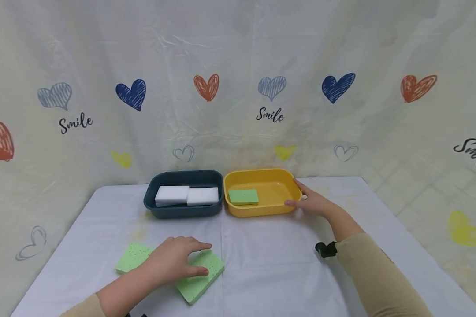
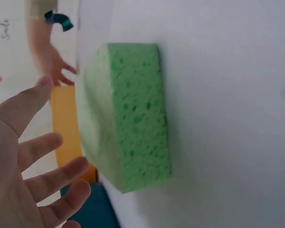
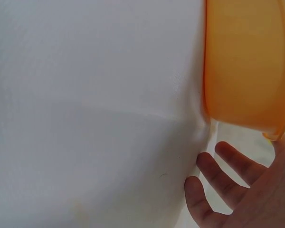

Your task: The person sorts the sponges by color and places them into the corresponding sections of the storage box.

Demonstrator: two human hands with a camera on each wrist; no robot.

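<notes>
My left hand (image 1: 178, 259) hovers over a thick green sponge (image 1: 206, 273), its fingers and thumb spread apart with nothing between them. In the left wrist view the sponge (image 2: 137, 114) stands beside the spread fingers, its pitted side showing. A second green sponge (image 1: 134, 256) lies to the left, partly hidden by that hand. My right hand (image 1: 313, 202) touches the right end of a yellow container (image 1: 262, 211), thumb at its front wall and a finger at its rim. In the right wrist view several fingers (image 3: 223, 180) extend loosely, off the container. One green sponge (image 1: 243, 197) sits inside its left part.
A dark teal container (image 1: 182, 212) stands against the yellow one on its left, holding white sponges (image 1: 172, 194). Both stand at the back of the white-covered table (image 1: 262, 273), before a hanging sheet (image 1: 238, 123) printed with hearts.
</notes>
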